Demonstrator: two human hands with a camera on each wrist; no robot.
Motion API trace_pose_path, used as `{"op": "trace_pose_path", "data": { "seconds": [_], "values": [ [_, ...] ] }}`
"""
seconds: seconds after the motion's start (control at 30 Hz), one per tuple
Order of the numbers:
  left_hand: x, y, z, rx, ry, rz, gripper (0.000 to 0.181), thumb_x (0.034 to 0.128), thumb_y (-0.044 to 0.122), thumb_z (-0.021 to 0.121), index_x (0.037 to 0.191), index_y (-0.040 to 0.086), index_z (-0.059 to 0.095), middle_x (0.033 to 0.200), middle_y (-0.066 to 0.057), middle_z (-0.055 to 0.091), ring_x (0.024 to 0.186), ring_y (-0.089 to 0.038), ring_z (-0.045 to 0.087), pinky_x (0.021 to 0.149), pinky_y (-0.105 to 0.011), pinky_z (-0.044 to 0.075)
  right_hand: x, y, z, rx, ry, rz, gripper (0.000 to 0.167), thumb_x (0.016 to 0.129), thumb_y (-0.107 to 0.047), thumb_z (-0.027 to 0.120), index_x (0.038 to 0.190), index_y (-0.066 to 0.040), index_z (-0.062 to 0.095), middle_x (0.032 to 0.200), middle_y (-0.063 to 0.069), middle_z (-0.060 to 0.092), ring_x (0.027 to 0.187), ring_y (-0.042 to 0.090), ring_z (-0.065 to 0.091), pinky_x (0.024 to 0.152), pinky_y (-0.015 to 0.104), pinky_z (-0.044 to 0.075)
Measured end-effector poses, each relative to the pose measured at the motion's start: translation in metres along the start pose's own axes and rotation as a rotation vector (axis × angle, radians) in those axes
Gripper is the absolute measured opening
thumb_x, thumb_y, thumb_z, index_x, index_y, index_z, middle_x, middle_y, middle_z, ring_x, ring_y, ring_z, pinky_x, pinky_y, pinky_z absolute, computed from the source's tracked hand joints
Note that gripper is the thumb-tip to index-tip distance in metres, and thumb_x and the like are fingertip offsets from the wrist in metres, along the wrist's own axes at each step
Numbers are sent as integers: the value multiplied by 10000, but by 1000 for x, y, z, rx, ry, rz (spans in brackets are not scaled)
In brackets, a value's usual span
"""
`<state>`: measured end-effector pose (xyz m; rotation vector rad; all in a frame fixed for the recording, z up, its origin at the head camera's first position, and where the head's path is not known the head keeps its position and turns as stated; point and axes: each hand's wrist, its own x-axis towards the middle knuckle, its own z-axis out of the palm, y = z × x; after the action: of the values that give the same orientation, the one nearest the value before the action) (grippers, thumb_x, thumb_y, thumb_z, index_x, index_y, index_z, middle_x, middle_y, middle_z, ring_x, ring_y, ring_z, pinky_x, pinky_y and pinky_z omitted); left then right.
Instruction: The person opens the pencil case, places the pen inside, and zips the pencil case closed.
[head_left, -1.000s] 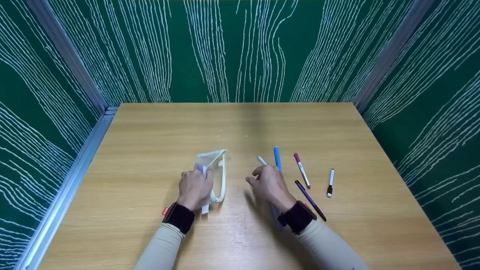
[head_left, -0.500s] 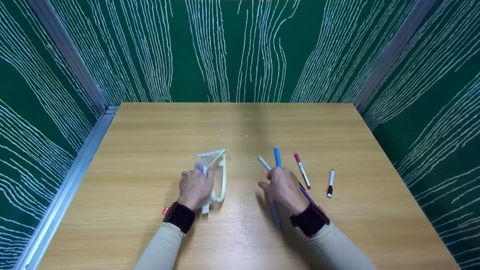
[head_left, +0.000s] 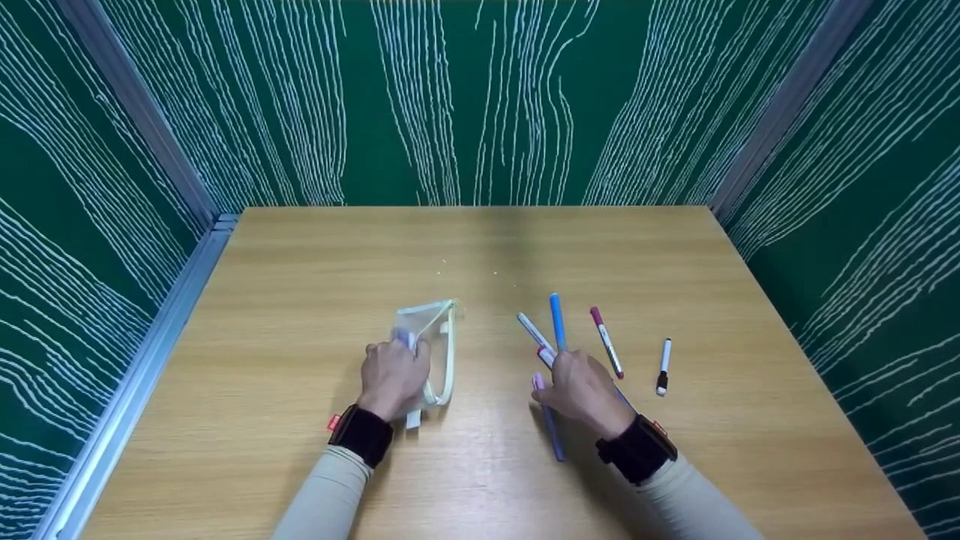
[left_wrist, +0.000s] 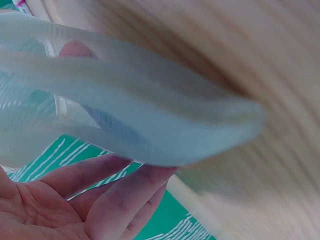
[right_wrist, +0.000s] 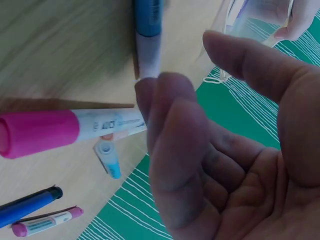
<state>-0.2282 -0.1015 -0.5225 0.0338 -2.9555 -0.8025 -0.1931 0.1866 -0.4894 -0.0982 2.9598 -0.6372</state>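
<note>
My left hand (head_left: 391, 375) grips a translucent pouch (head_left: 448, 360) lying open at centre left. In the left wrist view its fingers press the pouch (left_wrist: 125, 110) from outside, with a fingertip behind the sheer material. My right hand (head_left: 589, 394) is over a cluster of markers, thumb apart from the bent fingers. Around it lie a lavender marker (head_left: 553, 431), a blue marker (head_left: 556, 319), a pale marker (head_left: 529, 326) and a red-ended one (head_left: 546, 355). In the right wrist view a blue-and-white marker (right_wrist: 149, 40) meets the fingertips; contact is unclear.
A magenta-capped marker (head_left: 607, 345) and a small white marker with a black part (head_left: 664, 364) lie to the right on the wooden table (head_left: 480, 480). Dark green walls with white lines surround the table. Tiny pale specks dot its middle.
My right hand has moved right and slightly toward the near edge, uncovering the lavender marker's upper end and the red-ended marker. My left hand has stayed on the pouch.
</note>
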Motion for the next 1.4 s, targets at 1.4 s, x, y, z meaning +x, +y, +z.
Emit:
{"op": "trace_pose_path", "data": {
  "seconds": [1.4],
  "values": [
    [-1,0,1,12,11,18,440,1055,440,436,790,96,507,768,-184,622,778,-388,587,689,-492,495,-5,11,23,-46,8,-136,341,758,-55,723,516,-157,505,499,-85,411,437,104,417,400,277,336]
  ]
}}
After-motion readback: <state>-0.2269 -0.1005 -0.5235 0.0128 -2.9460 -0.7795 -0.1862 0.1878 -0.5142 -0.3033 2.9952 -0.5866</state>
